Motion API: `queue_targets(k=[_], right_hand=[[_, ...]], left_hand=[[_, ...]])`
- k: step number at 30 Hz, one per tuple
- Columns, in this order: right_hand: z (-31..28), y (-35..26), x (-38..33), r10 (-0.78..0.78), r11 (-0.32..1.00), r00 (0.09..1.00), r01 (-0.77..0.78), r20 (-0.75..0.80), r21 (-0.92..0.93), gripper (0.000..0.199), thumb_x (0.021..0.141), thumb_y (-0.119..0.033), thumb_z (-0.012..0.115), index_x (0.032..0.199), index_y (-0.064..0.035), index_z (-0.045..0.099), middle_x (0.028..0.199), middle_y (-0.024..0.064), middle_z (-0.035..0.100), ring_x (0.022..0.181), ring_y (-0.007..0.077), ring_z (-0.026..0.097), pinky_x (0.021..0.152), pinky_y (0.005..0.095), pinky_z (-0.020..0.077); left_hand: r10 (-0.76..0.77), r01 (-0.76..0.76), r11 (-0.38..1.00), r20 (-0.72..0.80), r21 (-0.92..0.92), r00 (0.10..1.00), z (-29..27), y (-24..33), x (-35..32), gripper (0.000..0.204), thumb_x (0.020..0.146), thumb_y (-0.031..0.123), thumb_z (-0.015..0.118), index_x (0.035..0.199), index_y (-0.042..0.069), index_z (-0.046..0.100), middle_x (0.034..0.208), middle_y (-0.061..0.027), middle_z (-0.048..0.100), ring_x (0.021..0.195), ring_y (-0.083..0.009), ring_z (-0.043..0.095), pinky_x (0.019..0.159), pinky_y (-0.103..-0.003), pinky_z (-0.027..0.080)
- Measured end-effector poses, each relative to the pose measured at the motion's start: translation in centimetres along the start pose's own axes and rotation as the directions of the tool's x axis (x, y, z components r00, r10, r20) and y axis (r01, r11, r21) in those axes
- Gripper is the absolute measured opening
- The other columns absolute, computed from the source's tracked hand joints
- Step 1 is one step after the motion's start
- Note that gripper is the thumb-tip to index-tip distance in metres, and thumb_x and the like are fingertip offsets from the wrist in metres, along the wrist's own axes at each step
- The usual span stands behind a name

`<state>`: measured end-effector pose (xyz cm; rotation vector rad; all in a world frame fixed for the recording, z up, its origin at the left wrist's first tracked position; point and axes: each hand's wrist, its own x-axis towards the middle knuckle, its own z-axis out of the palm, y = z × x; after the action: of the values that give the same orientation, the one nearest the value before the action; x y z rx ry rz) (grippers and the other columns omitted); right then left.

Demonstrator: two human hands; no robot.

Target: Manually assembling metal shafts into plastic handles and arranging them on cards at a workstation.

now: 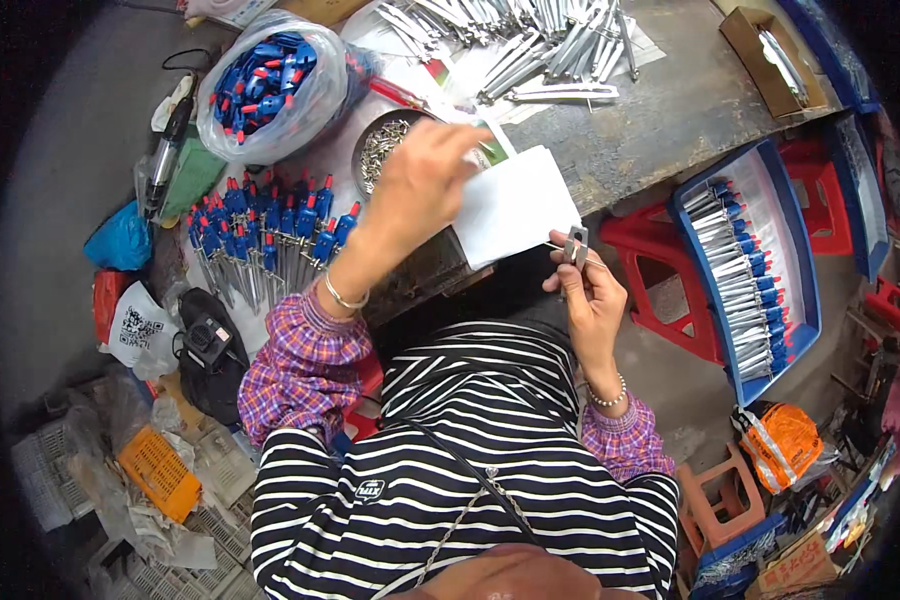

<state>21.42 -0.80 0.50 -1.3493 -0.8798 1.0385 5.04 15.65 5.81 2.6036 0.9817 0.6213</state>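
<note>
My left hand (418,183) is over the edge of a round dish of small screws (378,152), its fingers curled and slightly blurred. Whatever is between them, if anything, cannot be made out. On the right, my right hand (592,292) pinches a small grey metal piece (576,246) with a hole in it, off the table's front edge. A white sheet of paper (520,205) lies between the two hands. Left of the dish, many thin metal rods with blue, red-tipped plastic parts (270,225) lie bunched together.
A plastic-lined tub of blue parts (215,120) stands at the back left. Silver metal strips (560,55) are heaped at the back, near an open carton (740,35). To the right, a blue tray (805,270) of rods sits beside a red stool (660,290).
</note>
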Motion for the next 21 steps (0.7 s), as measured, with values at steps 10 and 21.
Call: queue_targets(k=[10,21], right_hand=[[0.7,0.6,-0.2,0.318,0.941,0.917,-0.336,0.242,0.036,0.019,0.09,-0.011,0.054,0.091,0.005,0.063,0.066,0.0044,0.061,0.054,0.007,0.055,0.052,0.0189,0.0435],[1.3,0.6,0.2,0.015,0.908,0.981,0.067,0.192,-0.413,0.014,0.085,-0.01,0.057,0.079,0.0024,0.06,0.062,0.01,0.06,0.048,0.019,0.057,0.046,0.0276,0.0415]], left_hand=[[-0.011,-0.026,0.942,0.106,0.336,0.994,-1.3,-9.2,4.1,0.029,0.065,-0.01,0.054,0.089,0.005,0.062,0.087,-0.0135,0.062,0.087,-0.0322,0.056,0.077,-0.039,0.045],[-0.032,-0.068,0.929,0.262,0.364,0.965,-1.6,-10.7,4.8,0.035,0.064,-0.014,0.049,0.093,0.004,0.055,0.088,-0.0133,0.057,0.091,-0.0338,0.055,0.076,-0.041,0.044]])
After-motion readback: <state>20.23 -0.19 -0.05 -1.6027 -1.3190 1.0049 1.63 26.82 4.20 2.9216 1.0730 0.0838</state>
